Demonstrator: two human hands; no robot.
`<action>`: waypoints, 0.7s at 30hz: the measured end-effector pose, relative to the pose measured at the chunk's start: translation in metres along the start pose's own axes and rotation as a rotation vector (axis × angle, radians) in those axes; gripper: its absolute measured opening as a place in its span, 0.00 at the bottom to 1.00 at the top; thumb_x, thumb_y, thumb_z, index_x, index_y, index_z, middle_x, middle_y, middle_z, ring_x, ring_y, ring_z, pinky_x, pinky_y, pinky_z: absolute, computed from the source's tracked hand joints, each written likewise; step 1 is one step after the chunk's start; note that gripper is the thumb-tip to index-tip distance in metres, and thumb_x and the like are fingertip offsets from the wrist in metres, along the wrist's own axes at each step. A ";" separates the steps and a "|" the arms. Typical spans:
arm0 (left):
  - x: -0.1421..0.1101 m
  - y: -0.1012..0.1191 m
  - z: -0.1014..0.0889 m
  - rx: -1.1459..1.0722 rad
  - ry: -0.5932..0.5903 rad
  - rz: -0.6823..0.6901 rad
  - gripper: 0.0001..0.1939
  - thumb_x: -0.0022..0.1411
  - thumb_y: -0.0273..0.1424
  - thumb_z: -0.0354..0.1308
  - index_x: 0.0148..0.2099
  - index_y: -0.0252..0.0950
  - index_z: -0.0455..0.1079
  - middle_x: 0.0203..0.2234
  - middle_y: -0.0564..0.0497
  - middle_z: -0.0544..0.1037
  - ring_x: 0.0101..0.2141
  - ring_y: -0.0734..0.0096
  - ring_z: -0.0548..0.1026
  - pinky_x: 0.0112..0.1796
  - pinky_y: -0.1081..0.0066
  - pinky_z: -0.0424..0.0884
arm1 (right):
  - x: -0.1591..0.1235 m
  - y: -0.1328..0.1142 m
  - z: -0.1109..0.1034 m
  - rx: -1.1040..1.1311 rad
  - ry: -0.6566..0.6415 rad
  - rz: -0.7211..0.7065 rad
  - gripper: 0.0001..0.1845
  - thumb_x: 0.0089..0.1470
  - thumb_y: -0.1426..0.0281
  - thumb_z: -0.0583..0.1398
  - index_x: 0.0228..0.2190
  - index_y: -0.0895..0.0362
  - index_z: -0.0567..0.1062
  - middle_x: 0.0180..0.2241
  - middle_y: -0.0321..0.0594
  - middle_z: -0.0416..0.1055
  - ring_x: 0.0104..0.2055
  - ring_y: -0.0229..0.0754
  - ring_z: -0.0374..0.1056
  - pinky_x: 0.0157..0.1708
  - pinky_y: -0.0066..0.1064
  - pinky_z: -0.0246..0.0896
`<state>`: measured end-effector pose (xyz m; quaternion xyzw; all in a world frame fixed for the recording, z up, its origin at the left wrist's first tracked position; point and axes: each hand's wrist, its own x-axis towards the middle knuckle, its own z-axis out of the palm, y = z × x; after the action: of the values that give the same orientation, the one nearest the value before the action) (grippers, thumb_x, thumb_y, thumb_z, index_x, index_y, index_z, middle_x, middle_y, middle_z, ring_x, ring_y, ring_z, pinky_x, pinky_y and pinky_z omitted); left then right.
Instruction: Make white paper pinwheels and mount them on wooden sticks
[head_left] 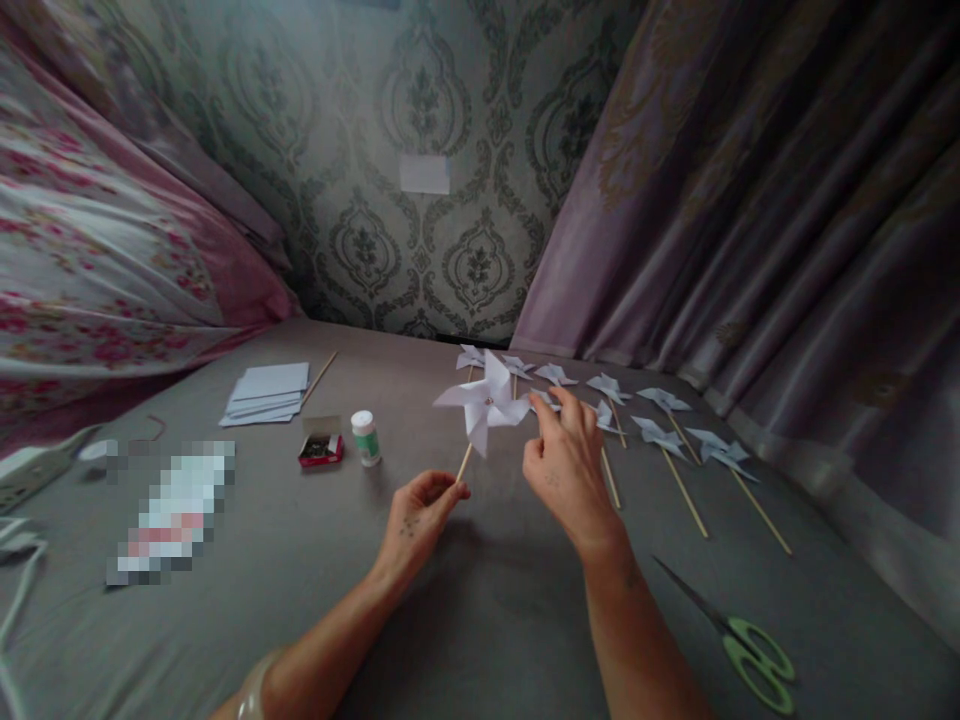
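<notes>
A white paper pinwheel (491, 402) stands upright on a thin wooden stick (465, 462), its four blades spread. My left hand (424, 515) pinches the stick below the blades. Just right of the pinwheel is my right hand (566, 460), index finger stretched to the tip of the right blade; whether it touches cannot be made out. Its fingers are partly bent and apart, with nothing held in them. Behind and right of this hand lie several finished paper pinwheels on sticks, among them one (724, 452) at the far right; my right hand hides part of some.
Left of my hands are a white-capped bottle (366, 438), an open red box of small metal pieces (321, 448), stacked white paper (266, 393) and a loose stick (320, 378). Green-handled scissors (757, 655) lie at front right. A power strip (37, 470) sits far left.
</notes>
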<state>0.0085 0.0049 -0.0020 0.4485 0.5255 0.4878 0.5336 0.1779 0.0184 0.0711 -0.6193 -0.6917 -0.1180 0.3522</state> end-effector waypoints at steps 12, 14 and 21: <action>0.001 -0.001 0.001 0.011 -0.025 0.027 0.19 0.43 0.45 0.65 0.28 0.32 0.73 0.23 0.46 0.79 0.19 0.77 0.64 0.20 0.76 0.56 | 0.005 0.009 0.000 -0.005 0.020 0.059 0.32 0.45 0.84 0.51 0.52 0.56 0.72 0.54 0.52 0.62 0.57 0.55 0.56 0.53 0.51 0.54; 0.001 -0.001 0.001 0.005 -0.024 0.013 0.20 0.43 0.45 0.65 0.29 0.32 0.73 0.23 0.47 0.78 0.18 0.78 0.63 0.20 0.76 0.55 | 0.001 0.011 0.003 0.021 -0.134 0.031 0.26 0.46 0.83 0.51 0.43 0.55 0.77 0.52 0.50 0.66 0.56 0.54 0.58 0.53 0.49 0.55; 0.002 -0.001 0.000 -0.019 -0.022 -0.028 0.20 0.43 0.44 0.64 0.30 0.32 0.72 0.24 0.47 0.78 0.18 0.78 0.63 0.19 0.76 0.55 | 0.001 0.006 -0.006 0.245 -0.263 0.020 0.19 0.48 0.81 0.50 0.24 0.55 0.78 0.38 0.42 0.73 0.43 0.43 0.67 0.48 0.36 0.61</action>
<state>0.0082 0.0066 -0.0028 0.4412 0.5215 0.4802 0.5503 0.1860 0.0168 0.0748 -0.5887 -0.7348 0.0524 0.3327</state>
